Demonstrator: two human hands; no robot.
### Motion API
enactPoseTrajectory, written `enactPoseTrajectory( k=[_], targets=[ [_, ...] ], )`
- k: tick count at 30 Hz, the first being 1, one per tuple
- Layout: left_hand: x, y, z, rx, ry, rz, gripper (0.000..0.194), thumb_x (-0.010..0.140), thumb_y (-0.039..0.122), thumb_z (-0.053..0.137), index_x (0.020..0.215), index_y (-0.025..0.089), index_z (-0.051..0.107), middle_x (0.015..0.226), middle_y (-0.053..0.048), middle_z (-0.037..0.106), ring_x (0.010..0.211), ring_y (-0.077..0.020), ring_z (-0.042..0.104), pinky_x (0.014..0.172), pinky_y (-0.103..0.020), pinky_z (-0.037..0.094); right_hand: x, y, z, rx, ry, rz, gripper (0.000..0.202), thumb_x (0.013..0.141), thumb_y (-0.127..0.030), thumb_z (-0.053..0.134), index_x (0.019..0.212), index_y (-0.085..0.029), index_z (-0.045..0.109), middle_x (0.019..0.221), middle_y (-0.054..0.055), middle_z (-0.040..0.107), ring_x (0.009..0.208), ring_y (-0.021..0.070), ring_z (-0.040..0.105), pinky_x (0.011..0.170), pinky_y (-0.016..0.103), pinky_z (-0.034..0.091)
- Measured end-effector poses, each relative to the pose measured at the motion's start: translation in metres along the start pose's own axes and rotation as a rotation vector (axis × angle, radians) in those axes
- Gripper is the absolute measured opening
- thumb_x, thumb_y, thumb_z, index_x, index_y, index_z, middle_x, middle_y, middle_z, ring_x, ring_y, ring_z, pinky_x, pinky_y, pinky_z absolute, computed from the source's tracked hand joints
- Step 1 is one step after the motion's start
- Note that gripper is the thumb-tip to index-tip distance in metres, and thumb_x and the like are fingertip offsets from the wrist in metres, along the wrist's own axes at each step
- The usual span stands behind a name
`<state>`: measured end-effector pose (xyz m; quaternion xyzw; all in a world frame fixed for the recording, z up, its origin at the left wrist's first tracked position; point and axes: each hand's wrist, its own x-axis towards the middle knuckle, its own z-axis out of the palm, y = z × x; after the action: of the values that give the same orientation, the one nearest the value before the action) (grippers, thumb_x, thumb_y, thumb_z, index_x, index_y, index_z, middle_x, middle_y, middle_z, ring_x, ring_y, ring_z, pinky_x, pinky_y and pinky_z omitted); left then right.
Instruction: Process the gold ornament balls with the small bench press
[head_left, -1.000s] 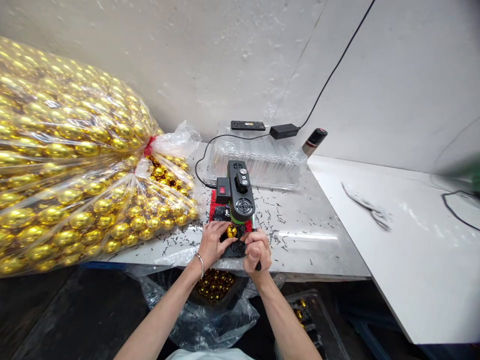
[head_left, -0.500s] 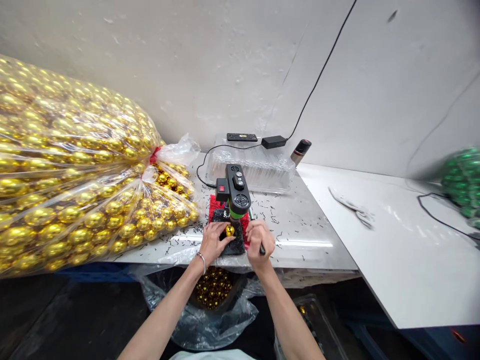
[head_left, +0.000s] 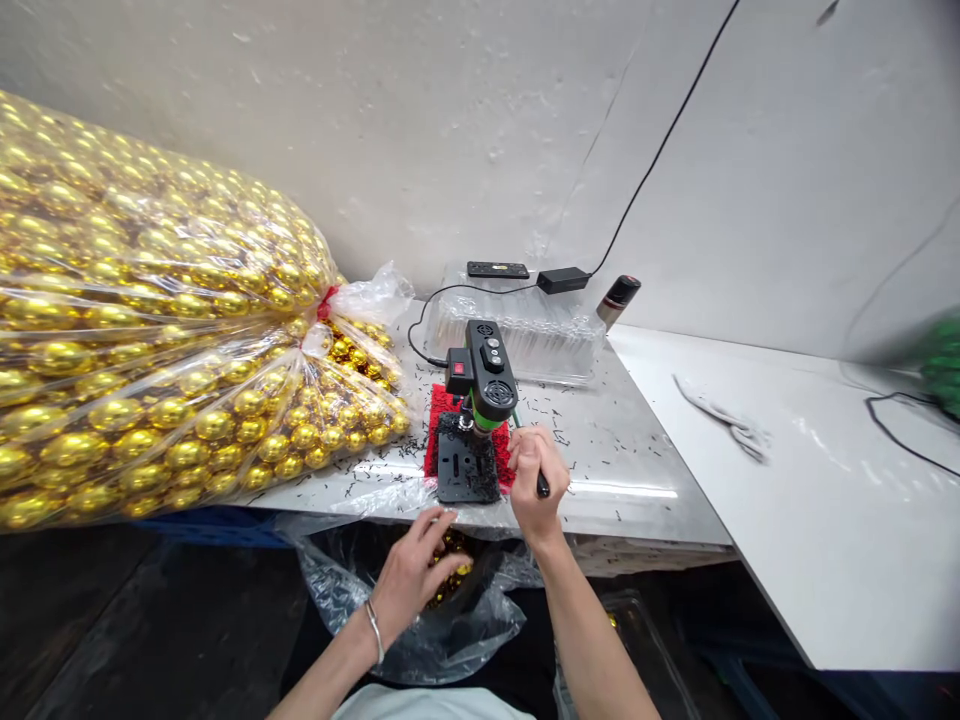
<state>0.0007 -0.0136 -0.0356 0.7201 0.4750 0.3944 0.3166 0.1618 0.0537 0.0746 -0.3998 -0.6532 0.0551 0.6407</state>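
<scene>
My left hand (head_left: 416,572) hovers over a plastic-lined container (head_left: 472,650) of shiny gold balls (head_left: 454,545) below the table's front edge. Its fingers are apart, and one gold ball shows by the thumb tip; whether they touch I cannot tell. My right hand (head_left: 537,478) is wrapped round the black-tipped lever handle (head_left: 543,486) of a small black and green bench drill press (head_left: 491,385). No ball sits on the press's black base plate (head_left: 469,470), which is sprinkled with dark shavings. Under the press lies a red mat (head_left: 434,440).
A huge clear bag of gold balls (head_left: 165,350) fills the left side. Behind the press stand a clear plastic tray (head_left: 517,345), a power adapter (head_left: 562,280) and a spray can (head_left: 619,298). A glove (head_left: 724,418) lies on the white table (head_left: 825,530) at right.
My left hand has moved from the press base down to the container, and the gold ball has left the base. My right hand stays on the lever. The view has shifted slightly.
</scene>
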Motion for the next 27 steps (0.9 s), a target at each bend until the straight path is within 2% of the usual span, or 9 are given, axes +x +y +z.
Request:
enactPoseTrajectory(
  k=[4, 6, 7, 9, 12, 16, 20, 24, 27],
  targets=[
    [0.075, -0.002, -0.048, 0.236, 0.314, 0.066, 0.026, 0.091, 0.031, 0.046, 0.105, 0.023, 0.067, 0.108, -0.011, 0.063, 0.102, -0.0259, 0.059, 0.091, -0.041, 0.047, -0.001, 0.002, 0.001, 0.008, 0.014, -0.005, 0.031, 0.091, -0.012, 0.038, 0.061, -0.02, 0.042, 0.064, 0.0, 0.048, 0.066, 0.0128, 0.05, 0.06, 0.028, 0.038],
    [0.124, -0.008, -0.079, 0.466, 0.359, 0.021, 0.029, 0.091, 0.026, 0.042, 0.1, 0.019, 0.068, 0.108, -0.014, 0.064, 0.106, -0.0296, 0.056, 0.093, -0.047, 0.043, -0.001, 0.002, 0.001, 0.019, 0.015, -0.019, 0.031, 0.091, -0.012, 0.037, 0.062, -0.02, 0.041, 0.063, 0.0, 0.047, 0.066, 0.0129, 0.05, 0.06, 0.028, 0.038],
    [0.148, -0.011, -0.093, 0.619, 0.305, -0.048, 0.03, 0.091, 0.024, 0.041, 0.097, 0.017, 0.069, 0.11, -0.016, 0.064, 0.108, -0.0315, 0.054, 0.094, -0.049, 0.041, -0.002, 0.003, 0.001, 0.023, 0.013, -0.028, 0.031, 0.091, -0.011, 0.037, 0.062, -0.02, 0.042, 0.064, 0.0, 0.047, 0.066, 0.013, 0.05, 0.06, 0.028, 0.038],
    [0.187, -0.019, -0.114, 0.906, 0.032, -0.253, 0.028, 0.088, 0.023, 0.044, 0.096, 0.014, 0.069, 0.11, -0.019, 0.065, 0.11, -0.0343, 0.054, 0.094, -0.05, 0.04, -0.002, 0.003, 0.001, 0.025, 0.005, -0.04, 0.03, 0.091, -0.011, 0.037, 0.062, -0.02, 0.041, 0.064, 0.0, 0.047, 0.066, 0.0128, 0.05, 0.06, 0.028, 0.038],
    [0.225, -0.03, -0.128, 0.966, -0.2, -0.349, 0.022, 0.073, 0.027, 0.065, 0.088, 0.013, 0.072, 0.102, -0.02, 0.07, 0.102, -0.0364, 0.061, 0.089, -0.046, 0.044, -0.003, 0.004, 0.0, 0.023, -0.012, -0.046, 0.029, 0.09, -0.009, 0.037, 0.063, -0.02, 0.042, 0.065, 0.0, 0.047, 0.065, 0.0123, 0.049, 0.059, 0.027, 0.038],
    [0.241, -0.038, -0.122, 0.949, -0.339, -0.392, 0.028, 0.065, 0.028, 0.072, 0.087, 0.012, 0.075, 0.106, -0.022, 0.07, 0.101, -0.0389, 0.063, 0.087, -0.045, 0.047, -0.006, 0.005, 0.0, 0.004, -0.011, -0.051, 0.028, 0.09, -0.009, 0.037, 0.064, -0.02, 0.042, 0.065, 0.0, 0.048, 0.067, 0.0127, 0.051, 0.059, 0.027, 0.038],
    [0.246, -0.042, -0.116, 0.918, -0.384, -0.426, 0.028, 0.06, 0.022, 0.073, 0.085, 0.012, 0.076, 0.103, -0.021, 0.071, 0.1, -0.0366, 0.064, 0.086, -0.039, 0.049, -0.006, 0.006, -0.001, -0.022, -0.022, -0.06, 0.028, 0.09, -0.009, 0.036, 0.065, -0.02, 0.043, 0.066, 0.0, 0.048, 0.066, 0.0128, 0.051, 0.058, 0.027, 0.038],
    [0.247, -0.04, -0.124, 0.866, -0.301, -0.422, 0.028, 0.06, 0.023, 0.073, 0.086, 0.014, 0.075, 0.099, -0.017, 0.073, 0.099, -0.0333, 0.064, 0.084, -0.034, 0.049, -0.006, 0.006, -0.002, -0.03, -0.037, -0.082, 0.028, 0.089, -0.007, 0.036, 0.065, -0.02, 0.042, 0.065, 0.0, 0.047, 0.067, 0.0129, 0.051, 0.058, 0.027, 0.039],
    [0.232, -0.029, -0.139, 0.738, -0.182, -0.394, 0.029, 0.074, 0.032, 0.063, 0.095, 0.016, 0.073, 0.097, -0.012, 0.073, 0.093, -0.0272, 0.066, 0.078, -0.03, 0.05, -0.006, 0.007, -0.003, -0.028, -0.048, -0.097, 0.027, 0.089, -0.006, 0.036, 0.066, -0.02, 0.042, 0.065, 0.0, 0.048, 0.067, 0.0124, 0.051, 0.058, 0.026, 0.039]
  ],
)
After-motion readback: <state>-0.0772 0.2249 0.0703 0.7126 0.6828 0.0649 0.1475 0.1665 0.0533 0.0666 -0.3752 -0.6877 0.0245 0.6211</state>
